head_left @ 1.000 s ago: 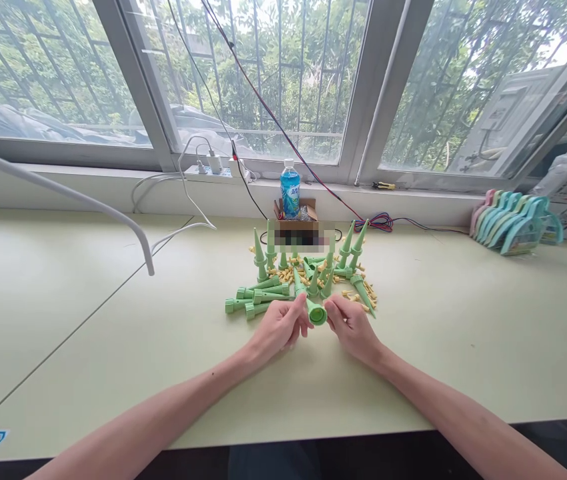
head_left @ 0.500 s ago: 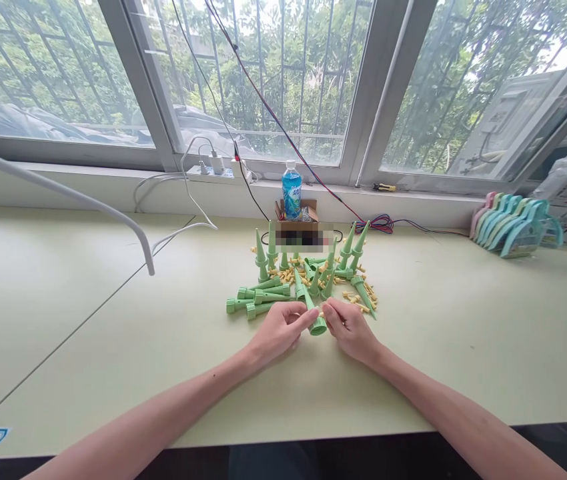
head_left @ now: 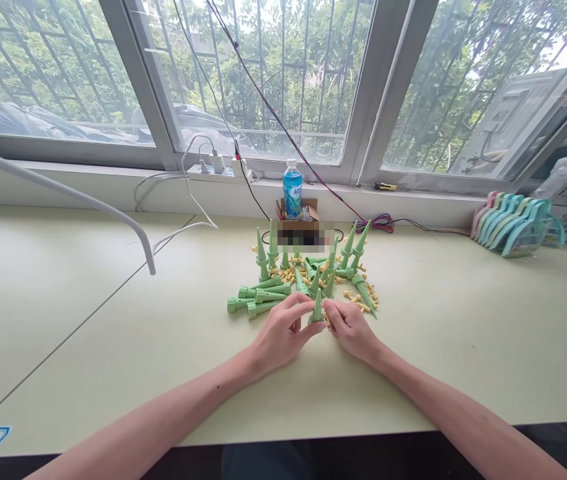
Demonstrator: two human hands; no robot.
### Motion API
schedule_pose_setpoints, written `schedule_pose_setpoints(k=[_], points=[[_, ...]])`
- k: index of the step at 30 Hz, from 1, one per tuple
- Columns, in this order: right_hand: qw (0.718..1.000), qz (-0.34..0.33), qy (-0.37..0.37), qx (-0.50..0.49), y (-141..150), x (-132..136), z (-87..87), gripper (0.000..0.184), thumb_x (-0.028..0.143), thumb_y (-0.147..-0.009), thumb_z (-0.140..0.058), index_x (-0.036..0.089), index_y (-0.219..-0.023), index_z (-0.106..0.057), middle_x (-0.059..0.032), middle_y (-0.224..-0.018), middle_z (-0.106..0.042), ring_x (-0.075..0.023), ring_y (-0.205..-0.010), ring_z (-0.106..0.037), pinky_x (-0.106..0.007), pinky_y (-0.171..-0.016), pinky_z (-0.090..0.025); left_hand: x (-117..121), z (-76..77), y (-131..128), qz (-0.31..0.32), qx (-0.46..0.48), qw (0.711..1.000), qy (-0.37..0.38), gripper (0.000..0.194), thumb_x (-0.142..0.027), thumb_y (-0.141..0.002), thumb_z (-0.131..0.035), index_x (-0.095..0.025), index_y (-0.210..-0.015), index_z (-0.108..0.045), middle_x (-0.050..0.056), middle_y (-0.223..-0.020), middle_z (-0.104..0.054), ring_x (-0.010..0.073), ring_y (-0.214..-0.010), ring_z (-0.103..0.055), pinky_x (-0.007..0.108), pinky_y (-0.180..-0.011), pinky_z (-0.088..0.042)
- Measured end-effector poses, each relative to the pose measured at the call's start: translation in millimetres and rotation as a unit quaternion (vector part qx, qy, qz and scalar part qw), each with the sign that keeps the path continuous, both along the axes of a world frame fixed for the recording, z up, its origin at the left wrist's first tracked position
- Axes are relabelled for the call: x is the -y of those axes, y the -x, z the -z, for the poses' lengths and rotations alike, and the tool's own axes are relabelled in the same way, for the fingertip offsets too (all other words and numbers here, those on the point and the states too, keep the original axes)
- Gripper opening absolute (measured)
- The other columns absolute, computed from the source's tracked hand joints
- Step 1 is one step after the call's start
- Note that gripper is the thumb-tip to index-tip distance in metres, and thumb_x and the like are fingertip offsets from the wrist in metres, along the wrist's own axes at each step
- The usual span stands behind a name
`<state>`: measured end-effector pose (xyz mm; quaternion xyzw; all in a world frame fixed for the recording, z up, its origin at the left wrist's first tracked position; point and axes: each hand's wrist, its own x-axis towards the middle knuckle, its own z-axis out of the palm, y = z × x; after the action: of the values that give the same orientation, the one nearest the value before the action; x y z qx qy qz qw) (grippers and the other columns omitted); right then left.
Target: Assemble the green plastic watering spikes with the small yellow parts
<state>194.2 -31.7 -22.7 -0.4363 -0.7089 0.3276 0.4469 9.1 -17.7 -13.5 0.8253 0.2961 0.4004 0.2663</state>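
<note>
Within the left hand point(head_left: 279, 335), a cone point(head_left: 317, 309) sits part-hidden.

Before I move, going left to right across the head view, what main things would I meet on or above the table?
White tube → left hand → green cone in its grip → right hand → row of pastel plastic pieces.

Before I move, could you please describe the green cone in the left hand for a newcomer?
On the pale table beneath the windows, find green cones and yellow pieces. Beside the right hand, the cone points upward; unlike its neighbours, it is in the left hand.
</note>
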Motion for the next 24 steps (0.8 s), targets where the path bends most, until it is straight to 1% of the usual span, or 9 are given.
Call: schedule_pose_setpoints(k=[4,7,10,12,14,16,19,24], points=[[1.000,0.009,-0.008,-0.012,0.5,0.2,-0.2,0.051,0.052,-0.103,-0.036,0.021,-0.062,-0.040,0.0035,-0.053,-0.040,-0.0116,-0.048,-0.036,-0.026,-0.048,-0.031,-0.3,1.8,0.2,-0.016,-0.002,0.999,-0.030,0.019,-0.034,-0.094,-0.062,-0.020,-0.105,-0.066,0.004,-0.101,-0.058,0.0031,-0.049,-0.039,0.021,-0.049,-0.041],[0.999,0.031,-0.007,-0.029,-0.3,0.3,0.3,0.051,0.053,-0.102,-0.038,0.021,-0.063,-0.042,0.0029,-0.055,-0.041,-0.0116,-0.049,-0.037,-0.026,-0.049,-0.031,-0.4,-0.5,-1.0,-0.038,0.018,0.999,-0.020,0.021,-0.034,-0.096,-0.057,-0.019,-0.110,-0.061,0.003,-0.099,-0.059,0.0034,-0.049,-0.042,0.020,-0.050,-0.042],[0.997,0.052,0.001,-0.065,-1.8,0.2,1.0,0.050,0.054,-0.102,-0.039,0.022,-0.064,-0.040,0.0037,-0.056,-0.038,-0.0114,-0.048,-0.035,-0.026,-0.048,-0.031,0.6,-4.4,-2.1,-0.061,0.058,0.996,0.023,0.021,-0.036,-0.097,-0.052,-0.018,-0.107,-0.054,0.001,-0.092,-0.059,0.0034,-0.046,-0.041,0.019,-0.047,-0.038],[0.995,0.057,0.005,-0.082,-2.6,0.2,1.2,0.049,0.055,-0.102,-0.039,0.022,-0.066,-0.040,0.0044,-0.055,-0.037,-0.0114,-0.048,-0.033,-0.026,-0.047,-0.030,1.6,-6.9,-2.3,-0.070,0.077,0.992,0.067,0.024,-0.040,-0.098,-0.050,-0.017,-0.097,-0.052,-0.003,-0.075,-0.054,0.0045,-0.044,-0.039,0.019,-0.044,-0.032],[0.995,0.058,0.005,-0.083,-2.9,0.3,0.9,0.047,0.055,-0.101,-0.040,0.022,-0.068,-0.043,0.0045,-0.055,-0.038,-0.0115,-0.047,-0.032,-0.026,-0.047,-0.030,2.5,-9.0,-2.3,-0.066,0.083,0.988,0.112,0.033,-0.046,-0.099,-0.046,-0.016,-0.084,-0.052,-0.006,-0.058,-0.044,0.0062,-0.042,-0.036,0.020,-0.043,-0.027],[0.996,0.054,-0.001,-0.068,-3.0,0.7,-0.2,0.045,0.054,-0.101,-0.041,0.022,-0.071,-0.045,0.0042,-0.056,-0.040,-0.0115,-0.048,-0.034,-0.026,-0.047,-0.030,3.0,-10.8,-2.3,-0.055,0.081,0.983,0.154,0.045,-0.051,-0.099,-0.043,-0.016,-0.073,-0.054,-0.006,-0.050,-0.038,0.0073,-0.041,-0.035,0.021,-0.043,-0.027],[0.998,0.043,-0.017,-0.034,-2.8,1.7,-2.4,0.042,0.051,-0.102,-0.041,0.021,-0.072,-0.047,0.0040,-0.056,-0.042,-0.0114,-0.049,-0.036,-0.026,-0.048,-0.030,2.9,-12.8,-2.2,-0.058,0.072,0.975,0.201,0.054,-0.058,-0.097,-0.044,-0.014,-0.068,-0.060,-0.005,-0.046,-0.041,0.0079,-0.041,-0.035,0.023,-0.046,-0.030],[0.999,0.017,-0.028,-0.012,-3.0,3.1,-4.0,0.041,0.046,-0.103,-0.041,0.020,-0.072,-0.048,0.0038,-0.057,-0.044,-0.0110,-0.050,-0.038,-0.026,-0.050,-0.032,0.5,-12.3,-0.9,-0.070,0.051,0.964,0.252,0.056,-0.063,-0.092,-0.049,-0.014,-0.070,-0.063,-0.005,-0.044,-0.042,0.0085,-0.042,-0.036,0.023,-0.048,-0.029]])
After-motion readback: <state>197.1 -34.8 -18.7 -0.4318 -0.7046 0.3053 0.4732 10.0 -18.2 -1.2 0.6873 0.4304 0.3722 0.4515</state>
